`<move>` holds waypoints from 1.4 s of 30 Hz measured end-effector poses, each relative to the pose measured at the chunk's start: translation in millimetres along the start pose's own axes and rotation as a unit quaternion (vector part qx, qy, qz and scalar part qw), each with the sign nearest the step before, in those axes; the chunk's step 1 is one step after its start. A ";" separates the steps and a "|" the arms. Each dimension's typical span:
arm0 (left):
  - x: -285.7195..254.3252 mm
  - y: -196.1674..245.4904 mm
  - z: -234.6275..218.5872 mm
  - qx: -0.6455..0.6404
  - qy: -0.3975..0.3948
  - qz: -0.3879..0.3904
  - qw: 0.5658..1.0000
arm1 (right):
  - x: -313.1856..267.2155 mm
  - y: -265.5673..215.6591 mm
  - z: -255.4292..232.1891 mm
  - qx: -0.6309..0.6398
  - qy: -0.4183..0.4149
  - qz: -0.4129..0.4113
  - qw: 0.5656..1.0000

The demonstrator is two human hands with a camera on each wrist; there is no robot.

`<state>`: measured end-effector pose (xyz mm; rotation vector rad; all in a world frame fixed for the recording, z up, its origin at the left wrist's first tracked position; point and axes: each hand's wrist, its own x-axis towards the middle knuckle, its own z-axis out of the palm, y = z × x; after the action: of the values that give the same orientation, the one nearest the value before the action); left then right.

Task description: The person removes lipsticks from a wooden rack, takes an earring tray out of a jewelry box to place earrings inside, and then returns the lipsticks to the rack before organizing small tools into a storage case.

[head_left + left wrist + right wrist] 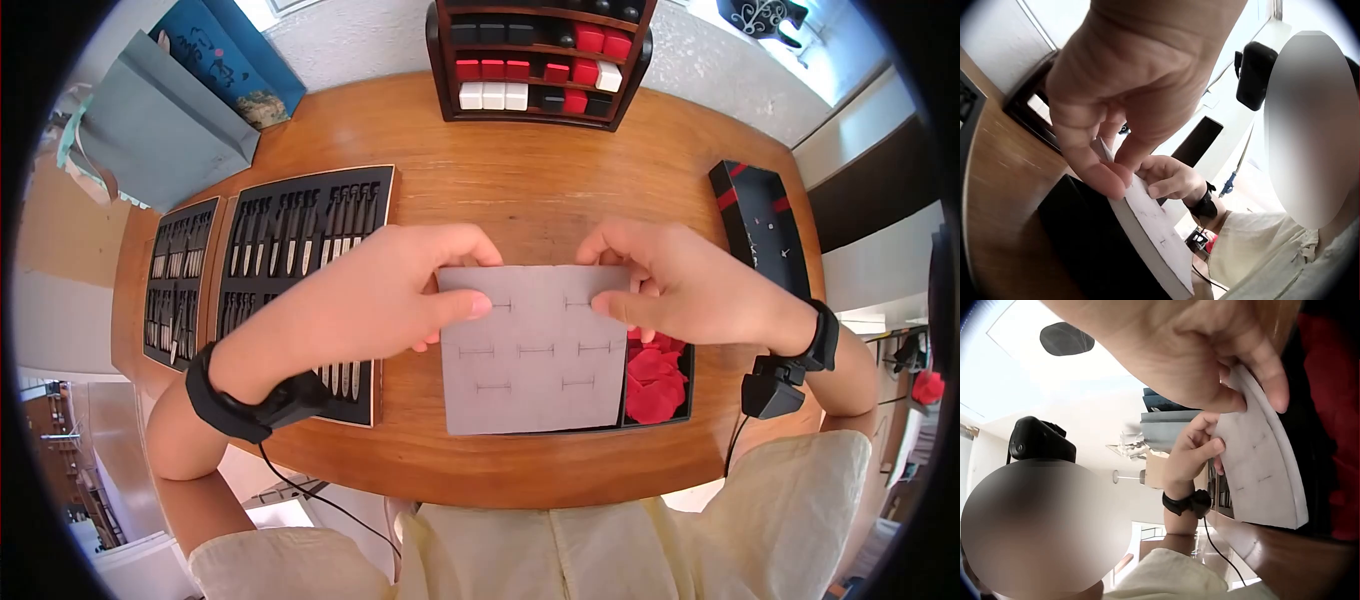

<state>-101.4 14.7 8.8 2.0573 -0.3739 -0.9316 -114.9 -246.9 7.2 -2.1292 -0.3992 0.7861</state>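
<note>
A pale grey foam-like sheet (535, 410) with several short slits stands between the two hands, over an open black box (1079, 231). My left hand (400, 285) pinches the sheet near its far left corner, thumb on the slit face. At the far right corner, my right hand (675, 280) grips it the same way. The right wrist view shows the sheet's thick white edge (1282, 450) between thumb and fingers. Red petals (655, 385) fill the box's right compartment; the sheet hides most of the left part.
Two black trays (268, 290) of slim dark and silver pieces lie to the left. Behind them stand gift bags (165, 125). A wooden rack (540, 120) with small red, white and black boxes is at the back. A narrow black box (765, 230) with red bands lies right.
</note>
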 end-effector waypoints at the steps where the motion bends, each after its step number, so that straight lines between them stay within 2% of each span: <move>1: -1.0 -0.4 3.1 0.000 0.001 0.000 1.000 | 0.0 3.9 2.9 -0.048 0.014 -0.047 0.998; 3: -3.1 -2.4 8.7 0.068 0.047 0.080 0.993 | -2.9 6.5 7.0 -0.067 0.025 -0.048 0.996; 4: -2.3 -7.7 12.7 0.069 0.047 0.079 0.993 | -3.9 10.5 8.4 -0.085 0.036 -0.064 0.994; 6: 2.3 -19.3 20.4 0.187 0.135 0.206 0.951 | -4.7 11.1 8.3 -0.101 0.047 -0.081 0.990; 8: 3.0 -18.1 23.1 0.185 0.139 0.199 0.952 | -8.1 6.4 6.5 -0.090 0.040 -0.041 0.994; 12: 4.8 -18.8 24.8 0.182 0.147 0.194 0.953 | -8.6 8.9 4.5 -0.085 0.050 -0.063 0.993; 15: 1.9 -18.4 29.2 0.179 0.156 0.173 0.956 | -7.8 11.2 5.5 -0.080 0.050 -0.043 0.995; 17: -1.1 -18.7 29.1 0.183 0.138 0.158 0.961 | -8.5 23.6 13.8 -0.200 0.129 -0.196 0.951; 18: -3.0 -18.3 28.9 0.186 0.121 0.146 0.964 | -8.3 23.2 16.4 -0.199 0.128 -0.197 0.951; 20: -10.5 -13.7 30.4 0.196 0.101 0.131 0.967 | -7.4 21.0 22.3 -0.353 0.189 -0.304 0.865; 21: -14.1 -11.5 31.1 0.205 0.081 0.119 0.968 | -8.9 21.5 24.3 -0.351 0.190 -0.303 0.865; 23: -19.6 -9.7 30.2 0.245 0.062 0.126 0.959 | -12.0 22.4 27.3 -0.448 0.159 -0.317 0.821; 26: -23.9 -9.2 32.1 0.299 0.044 0.142 0.943 | -13.0 24.1 29.0 -0.478 0.139 -0.333 0.801; 28: -24.8 -11.2 35.8 0.314 0.042 0.151 0.936 | -15.2 17.5 27.0 -0.457 0.126 -0.325 0.818; 30: -23.5 -16.0 42.6 0.380 0.081 0.199 0.899 | -15.0 15.5 28.7 -0.436 0.112 -0.317 0.835; 31: -23.3 -16.0 46.7 0.379 0.080 0.199 0.900 | -14.6 16.7 30.9 -0.450 0.118 -0.319 0.826; 33: -22.8 -15.6 54.0 0.480 0.083 0.165 0.858 | -14.8 18.0 34.1 -0.463 0.123 -0.321 0.817; 34: -24.0 -13.7 54.4 0.479 0.082 0.166 0.858 | -15.1 18.6 34.9 -0.488 0.131 -0.322 0.801; 36: -27.0 -7.4 53.7 0.552 0.123 0.184 0.804 | -16.9 21.6 36.8 -0.511 0.140 -0.320 0.785; 38: -24.0 -11.2 52.7 0.528 0.114 0.207 0.816 | -18.3 27.4 38.1 -0.473 0.077 -0.317 0.818; 39: -22.3 -13.5 52.4 0.503 0.106 0.229 0.827 | -18.6 28.6 40.0 -0.473 0.077 -0.315 0.819; 42: -20.1 -19.0 56.7 0.508 0.106 0.219 0.826 | -16.5 29.9 43.1 -0.492 0.099 -0.317 0.805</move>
<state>-157.6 5.2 -18.1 2.7656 -1.3834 -0.1647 -155.1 -248.7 -30.2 -2.6588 -1.5691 -0.1217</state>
